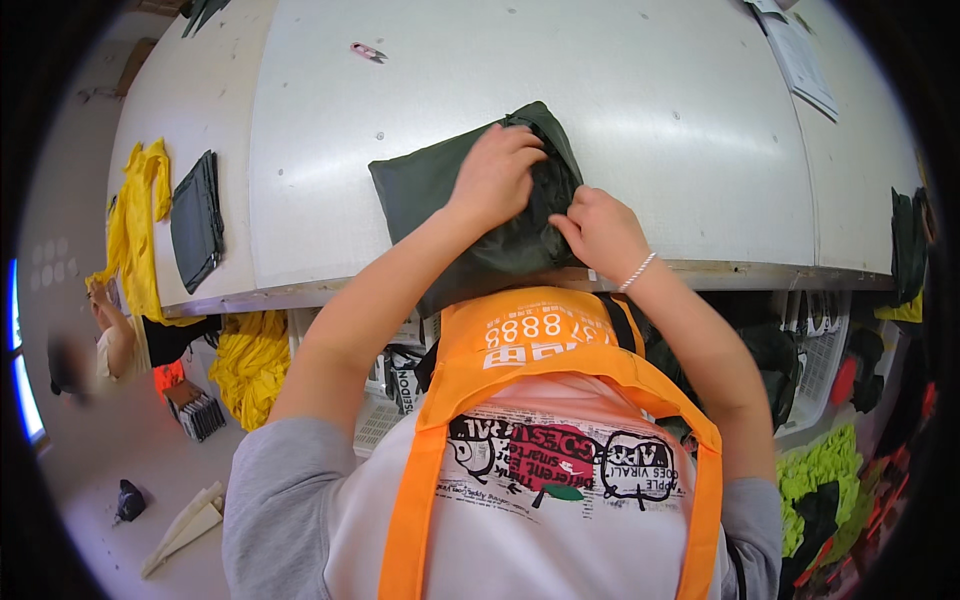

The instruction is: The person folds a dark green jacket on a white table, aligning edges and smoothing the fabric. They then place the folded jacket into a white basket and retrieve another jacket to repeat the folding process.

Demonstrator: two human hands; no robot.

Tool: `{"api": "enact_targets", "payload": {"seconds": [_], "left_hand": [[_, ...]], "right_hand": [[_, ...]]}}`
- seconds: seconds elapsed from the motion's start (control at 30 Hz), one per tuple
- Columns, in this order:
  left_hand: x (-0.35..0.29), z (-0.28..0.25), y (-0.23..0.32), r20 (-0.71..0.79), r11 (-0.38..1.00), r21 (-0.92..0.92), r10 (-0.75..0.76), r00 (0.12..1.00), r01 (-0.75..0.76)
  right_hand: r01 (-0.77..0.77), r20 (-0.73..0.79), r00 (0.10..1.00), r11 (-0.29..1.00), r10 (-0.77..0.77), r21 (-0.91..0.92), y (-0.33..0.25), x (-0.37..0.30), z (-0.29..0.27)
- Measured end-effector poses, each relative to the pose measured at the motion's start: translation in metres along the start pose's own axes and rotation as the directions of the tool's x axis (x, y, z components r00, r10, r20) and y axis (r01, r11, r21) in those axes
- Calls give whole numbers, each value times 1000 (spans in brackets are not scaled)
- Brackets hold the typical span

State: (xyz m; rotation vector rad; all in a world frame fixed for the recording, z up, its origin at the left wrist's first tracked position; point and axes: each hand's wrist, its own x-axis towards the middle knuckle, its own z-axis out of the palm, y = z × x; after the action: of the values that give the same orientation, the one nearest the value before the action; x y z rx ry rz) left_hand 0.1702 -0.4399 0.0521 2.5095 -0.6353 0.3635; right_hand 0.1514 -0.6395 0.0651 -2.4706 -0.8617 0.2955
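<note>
A dark green fabric bundle (418,188), like a folded garment or a flat pouch, lies on the near edge of the table, its lower part hanging past the edge. Along its right side the cloth gapes into a bunched, darker opening. My left hand (497,172) rests over the top of this opening, fingers curled into the cloth and their tips partly hidden. Lower down, my right hand (604,232) pinches the bundle's right edge between thumb and fingers.
Pink-handled thread snips (368,52) lie farther back on the pale table (640,90). To the left are a folded dark green piece (197,222) and yellow garments (138,225); another person (115,335) is beyond. Papers (800,62) lie at far right. Under the table is a white basket (822,370).
</note>
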Motion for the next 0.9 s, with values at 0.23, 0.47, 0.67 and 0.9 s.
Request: {"api": "enact_targets", "payload": {"seconds": [0.23,0.47,0.67,0.9], "left_hand": [[-9,14,-26,125,906,418,-132,983,68],[14,26,-30,242,826,413,-505,829,383],[7,8,-67,295,886,-55,-426,856,460],[-38,9,-60,237,922,309,-314,919,235]], "right_hand": [[-233,-366,908,972,204,-35,3,70,29],[-136,-249,961,989,120,-50,9,107,27],[-110,-230,966,993,115,35,5,110,21],[68,-138,987,993,-81,-97,-22,110,38]]}}
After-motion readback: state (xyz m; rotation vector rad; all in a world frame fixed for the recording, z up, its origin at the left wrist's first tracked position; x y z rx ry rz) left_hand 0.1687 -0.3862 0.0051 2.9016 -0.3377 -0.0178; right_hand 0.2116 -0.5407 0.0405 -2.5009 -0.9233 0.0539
